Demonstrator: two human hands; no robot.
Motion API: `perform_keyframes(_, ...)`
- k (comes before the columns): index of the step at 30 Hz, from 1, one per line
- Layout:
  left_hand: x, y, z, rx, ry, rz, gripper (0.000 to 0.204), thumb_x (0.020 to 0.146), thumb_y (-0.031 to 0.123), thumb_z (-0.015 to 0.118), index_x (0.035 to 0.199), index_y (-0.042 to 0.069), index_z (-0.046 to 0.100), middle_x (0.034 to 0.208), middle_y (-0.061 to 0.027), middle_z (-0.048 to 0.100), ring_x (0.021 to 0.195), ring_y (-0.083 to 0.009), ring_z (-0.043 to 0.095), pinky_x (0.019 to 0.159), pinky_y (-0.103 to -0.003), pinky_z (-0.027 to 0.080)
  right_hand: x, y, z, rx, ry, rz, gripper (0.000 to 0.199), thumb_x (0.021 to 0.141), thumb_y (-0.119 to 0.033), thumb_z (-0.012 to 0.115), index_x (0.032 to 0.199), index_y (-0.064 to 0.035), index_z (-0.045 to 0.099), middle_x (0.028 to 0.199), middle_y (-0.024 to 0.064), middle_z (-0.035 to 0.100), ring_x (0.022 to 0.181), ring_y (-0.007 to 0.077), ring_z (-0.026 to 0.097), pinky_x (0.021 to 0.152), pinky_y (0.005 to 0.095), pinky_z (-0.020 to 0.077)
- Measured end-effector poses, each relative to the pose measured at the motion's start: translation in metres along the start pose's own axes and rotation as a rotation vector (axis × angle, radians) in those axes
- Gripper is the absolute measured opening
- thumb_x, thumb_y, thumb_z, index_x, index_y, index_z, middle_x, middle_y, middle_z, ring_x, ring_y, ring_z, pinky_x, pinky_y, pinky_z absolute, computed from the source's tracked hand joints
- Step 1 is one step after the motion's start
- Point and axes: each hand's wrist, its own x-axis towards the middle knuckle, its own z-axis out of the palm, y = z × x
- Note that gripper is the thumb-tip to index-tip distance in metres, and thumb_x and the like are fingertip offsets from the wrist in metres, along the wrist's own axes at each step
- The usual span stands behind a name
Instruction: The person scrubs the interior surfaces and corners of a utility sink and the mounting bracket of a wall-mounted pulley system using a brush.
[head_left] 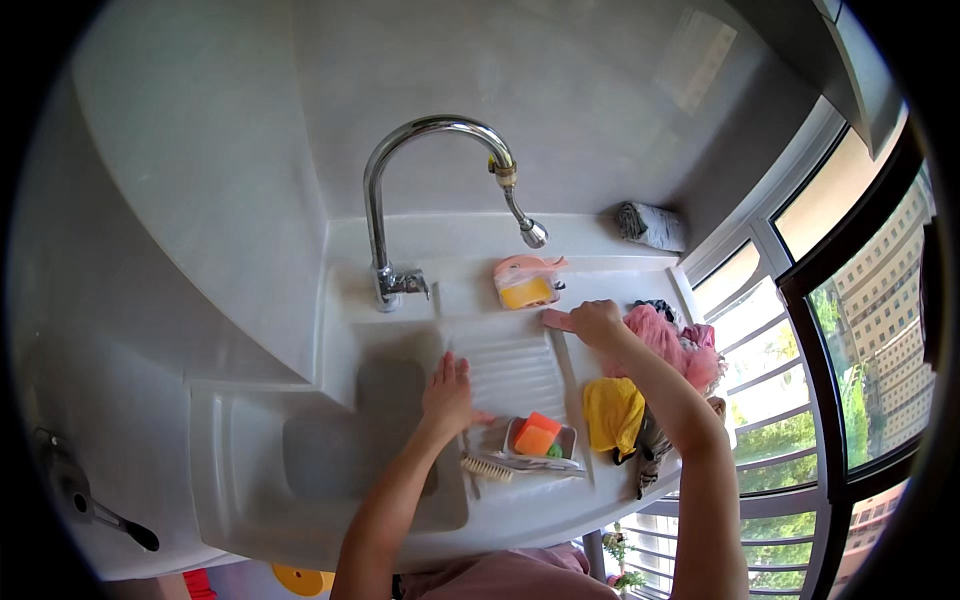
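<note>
My left hand [448, 398] lies with its fingers stretched out at the left edge of the ribbed washboard [515, 375], beside the sink basin. Nothing shows in that hand. At the washboard's upper right, my right hand [597, 322] is closed on a small flat pink piece [558, 320]; its exact kind is unclear. Just beyond it stands a pink dish [528, 266] with a yellow bar [525, 293]. Close to my right hand lies a heap of pink cloth [655, 335]. A yellow cloth [613, 415] is bunched below it, partly beside my right forearm.
A grey tray [570, 440] with an orange block [537, 433] sits low on the washboard, with a brush [487, 468] at its left. A chrome faucet [378, 220] arches over the sink basin [330, 455]. A rolled grey cloth [650, 227] lies at the back right, near the windows.
</note>
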Motion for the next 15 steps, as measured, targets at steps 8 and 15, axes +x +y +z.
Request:
perform_keyframes(8, -0.003, -0.005, 0.004, 0.046, -0.001, -0.012, 0.114, 0.055, 0.059, 0.078, 0.138, -0.003, 0.032, 0.145, -0.0248, 0.027, 0.137, -0.0325, 0.027, 0.106, -0.042, 0.032, -0.023, 0.012, 0.036, 0.196, 0.052, -0.228, 0.041, 0.089, -0.020, 0.047, 0.129, -0.0260, 0.047, 0.089, 0.0121, 0.068, 0.084, 0.0291, 0.067, 0.065, 0.0389, 0.0541)
perform_keyframes(15, -0.005, -0.001, -0.004, 0.019, -0.040, -0.043, 0.113, 0.057, 0.058, 0.078, 0.138, -0.004, 0.031, 0.145, -0.0250, 0.028, 0.137, -0.0330, 0.027, 0.109, -0.039, 0.027, -0.006, -0.055, 0.078, 0.614, 0.327, 0.040, 0.040, 0.097, -0.034, 0.035, 0.137, -0.0310, 0.039, 0.076, 0.0196, 0.064, 0.068, 0.0394, 0.064, 0.059, 0.0488, 0.0504)
